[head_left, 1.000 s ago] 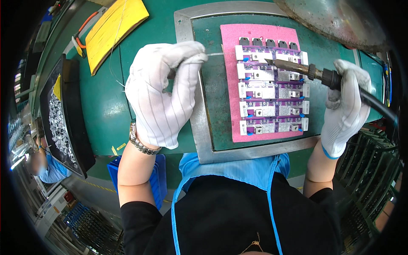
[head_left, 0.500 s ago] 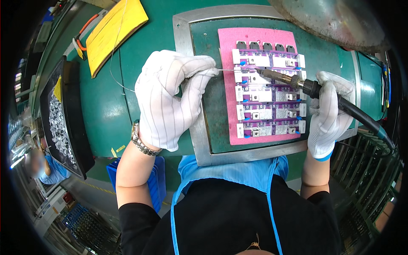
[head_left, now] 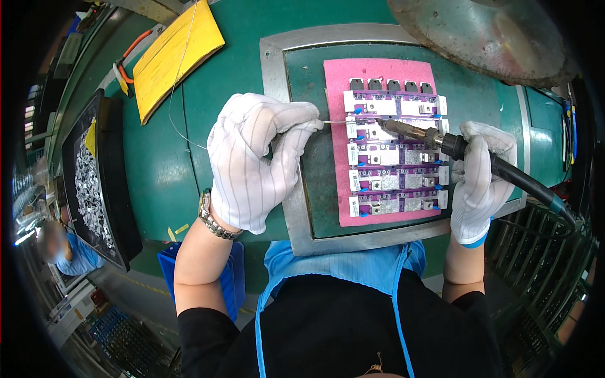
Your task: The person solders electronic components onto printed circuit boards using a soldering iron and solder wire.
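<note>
My left hand [head_left: 255,164], in a white striped glove, pinches a thin silvery solder wire [head_left: 334,122] between thumb and forefinger. The wire's free end reaches right, onto the second row from the top of a stack of purple circuit boards [head_left: 397,154] with white and silver blocks. My right hand [head_left: 482,183], gloved too, is closed round the handle of a soldering iron [head_left: 450,143]. Its tip meets that same row close to the wire's end; whether they touch I cannot tell. Under the boards lies a pink foam pad [head_left: 333,82].
A metal frame [head_left: 277,69] surrounds the pad on the green table. Beyond it at the upper right hangs a large dull metal hood [head_left: 479,38]. Left are a yellow board [head_left: 179,60], orange-handled pliers [head_left: 135,47] and a black tray [head_left: 120,189] of small clear parts. A blue bin [head_left: 236,277] stands below.
The whole scene sits slightly lower in the picture, as the view has shifted. Both hands keep their holds, and the iron and wire stay at the same row.
</note>
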`<move>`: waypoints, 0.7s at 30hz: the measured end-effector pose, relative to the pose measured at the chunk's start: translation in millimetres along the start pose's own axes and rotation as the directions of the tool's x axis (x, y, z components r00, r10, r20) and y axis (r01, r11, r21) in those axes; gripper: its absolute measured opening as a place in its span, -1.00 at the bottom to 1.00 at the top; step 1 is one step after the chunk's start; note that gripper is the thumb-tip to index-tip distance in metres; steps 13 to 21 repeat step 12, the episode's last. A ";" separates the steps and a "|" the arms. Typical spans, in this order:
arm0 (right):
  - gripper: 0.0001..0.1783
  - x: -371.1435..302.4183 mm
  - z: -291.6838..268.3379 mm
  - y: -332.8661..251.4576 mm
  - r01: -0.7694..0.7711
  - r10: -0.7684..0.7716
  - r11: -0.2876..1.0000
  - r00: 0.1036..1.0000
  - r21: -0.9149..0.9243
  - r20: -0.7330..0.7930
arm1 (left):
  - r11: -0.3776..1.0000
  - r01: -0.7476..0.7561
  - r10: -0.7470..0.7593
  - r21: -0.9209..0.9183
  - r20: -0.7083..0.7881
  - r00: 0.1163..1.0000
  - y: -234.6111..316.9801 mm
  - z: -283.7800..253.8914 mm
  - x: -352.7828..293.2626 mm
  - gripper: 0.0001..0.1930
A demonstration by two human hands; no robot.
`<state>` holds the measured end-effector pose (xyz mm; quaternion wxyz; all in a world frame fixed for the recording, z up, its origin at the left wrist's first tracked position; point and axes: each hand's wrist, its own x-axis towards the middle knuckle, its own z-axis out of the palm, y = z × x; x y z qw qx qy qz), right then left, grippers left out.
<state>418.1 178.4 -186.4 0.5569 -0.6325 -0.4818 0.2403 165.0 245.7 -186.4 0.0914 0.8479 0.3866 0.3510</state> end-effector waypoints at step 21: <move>-0.77 -1.4 -1.8 -4.1 -0.095 0.095 0.996 0.995 -0.006 0.022 | 1.000 0.010 -0.010 0.010 0.015 1.000 0.6 -1.2 0.9 -0.90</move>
